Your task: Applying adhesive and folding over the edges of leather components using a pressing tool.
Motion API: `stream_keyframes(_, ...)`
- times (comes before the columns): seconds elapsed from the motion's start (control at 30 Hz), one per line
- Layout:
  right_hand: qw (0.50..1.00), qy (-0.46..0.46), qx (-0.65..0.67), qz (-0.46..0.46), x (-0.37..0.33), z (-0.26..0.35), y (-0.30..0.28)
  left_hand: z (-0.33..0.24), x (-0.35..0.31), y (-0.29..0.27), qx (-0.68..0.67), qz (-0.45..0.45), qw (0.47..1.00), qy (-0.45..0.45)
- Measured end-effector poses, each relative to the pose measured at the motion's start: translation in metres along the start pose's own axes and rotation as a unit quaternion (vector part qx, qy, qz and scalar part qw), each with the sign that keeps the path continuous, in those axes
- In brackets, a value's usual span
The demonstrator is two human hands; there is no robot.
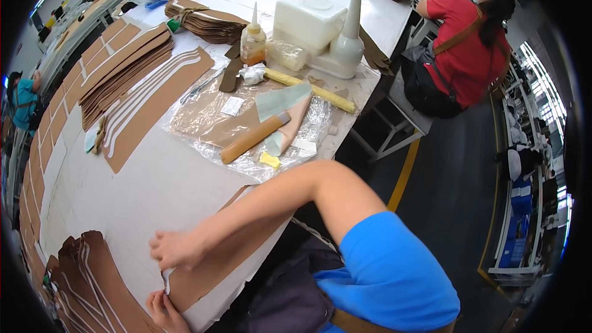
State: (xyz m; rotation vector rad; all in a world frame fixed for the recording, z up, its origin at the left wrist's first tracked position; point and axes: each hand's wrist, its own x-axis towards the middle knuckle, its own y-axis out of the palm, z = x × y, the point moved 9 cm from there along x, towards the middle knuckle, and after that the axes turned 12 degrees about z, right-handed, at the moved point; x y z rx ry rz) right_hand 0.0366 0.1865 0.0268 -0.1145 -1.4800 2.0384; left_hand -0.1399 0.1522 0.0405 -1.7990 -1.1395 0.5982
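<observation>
A long brown panel (213, 271) of flat sheet material lies along the table's near edge, partly covered by my right forearm. My left hand (163, 311) is closed on the panel's near left end, fingertips pinching its edge. Just above it, my right hand (179, 250) has its fingers curled over the same end; what they hold, if anything, is hidden. A narrow white strip (166, 282) shows along the panel's end between the two hands. Left of my hands lies a fanned stack of brown panels (92, 277) with white edge strips.
On the white table (154, 188) lie more striped brown panels (154, 102), a wooden-handled tool (256, 137) on plastic film, and a yellow roll (311, 89). A glue bottle (253, 43) and white containers (308, 21) stand farther back. A person in red (468, 46) sits at the right.
</observation>
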Motion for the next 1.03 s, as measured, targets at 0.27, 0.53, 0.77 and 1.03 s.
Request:
stream_keyframes(0.27,0.934,0.315,-0.107,-0.129,-0.228,-0.045,-0.132,0.065,0.016,-0.052,0.093,-0.067,0.993,0.019)
stream_keyframes(0.53,0.882,0.421,-0.191,-0.086,-0.298,-0.041,-0.127,-0.085,0.08,0.035,0.067,-0.026,0.993,0.095)
stream_keyframes(0.77,0.921,0.357,-0.145,-0.054,-0.281,-0.055,-0.139,-0.175,0.06,0.097,-0.045,0.03,0.98,0.191)
stream_keyframes(1.03,0.962,0.265,-0.002,0.071,-0.23,-0.005,-0.113,-0.183,0.05,0.11,-0.006,0.069,0.976,0.206)
